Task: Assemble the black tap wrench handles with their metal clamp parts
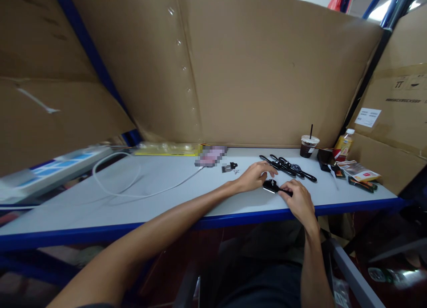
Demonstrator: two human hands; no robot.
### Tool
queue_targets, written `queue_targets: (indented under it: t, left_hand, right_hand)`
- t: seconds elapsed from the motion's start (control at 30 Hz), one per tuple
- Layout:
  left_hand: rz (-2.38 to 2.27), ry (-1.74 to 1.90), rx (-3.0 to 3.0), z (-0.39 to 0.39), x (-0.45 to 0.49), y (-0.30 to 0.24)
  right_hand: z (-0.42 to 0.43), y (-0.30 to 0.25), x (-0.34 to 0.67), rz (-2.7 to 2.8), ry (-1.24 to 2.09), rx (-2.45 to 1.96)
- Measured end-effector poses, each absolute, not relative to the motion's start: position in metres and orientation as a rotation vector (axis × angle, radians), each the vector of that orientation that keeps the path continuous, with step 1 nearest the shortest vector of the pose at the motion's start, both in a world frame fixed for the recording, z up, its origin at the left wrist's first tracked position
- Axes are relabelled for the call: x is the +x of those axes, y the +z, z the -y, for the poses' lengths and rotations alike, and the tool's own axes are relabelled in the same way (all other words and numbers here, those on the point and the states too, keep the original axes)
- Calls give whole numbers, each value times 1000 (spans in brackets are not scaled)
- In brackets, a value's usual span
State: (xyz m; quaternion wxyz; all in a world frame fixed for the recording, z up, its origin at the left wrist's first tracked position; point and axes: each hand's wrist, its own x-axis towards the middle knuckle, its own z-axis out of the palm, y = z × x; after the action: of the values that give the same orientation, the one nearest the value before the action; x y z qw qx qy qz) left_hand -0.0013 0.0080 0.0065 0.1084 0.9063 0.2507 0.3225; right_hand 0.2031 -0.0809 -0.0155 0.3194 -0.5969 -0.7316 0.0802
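Across the upper half of the frame stands a cardboard sheet (240,76), apparently a screen behind the work surface. Below it, the white table (173,205) spans the middle. Right of centre lies a pile of black spokeshaves (288,167), overlapping, perhaps heaped there to stay within easy reach. Just in front of it, the right hand (299,199) pinches one handle of a black spokeshave (271,186) near the table's front edge, probably to steady it, its body pointing toward the left hand. The left hand (257,175) hangs beside that body with fingers loosely curled; whether they touch it or the pile, I cannot tell. The iced drink cup (306,150) stands farther right and back, seemingly clear of the work. Near centre, a metal blade (227,168) lies with small screws (236,171) just beside it, apparently set apart from the pile.
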Motion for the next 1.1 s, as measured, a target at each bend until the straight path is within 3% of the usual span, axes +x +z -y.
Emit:
queue_targets:
  t: [0.13, 0.43, 1.1]
  left_hand:
    - [-974, 655, 2841, -11, -10, 8]
    - [-982, 194, 3124, 6, -10, 22]
    - [-955, 226, 3194, 8, -9, 21]
  right_hand:
    - [81, -17, 204, 1922, 158, -1587]
    - [87, -16, 200, 2002, 34, -1711]
    - [82, -19, 204, 1917, 106, -1622]
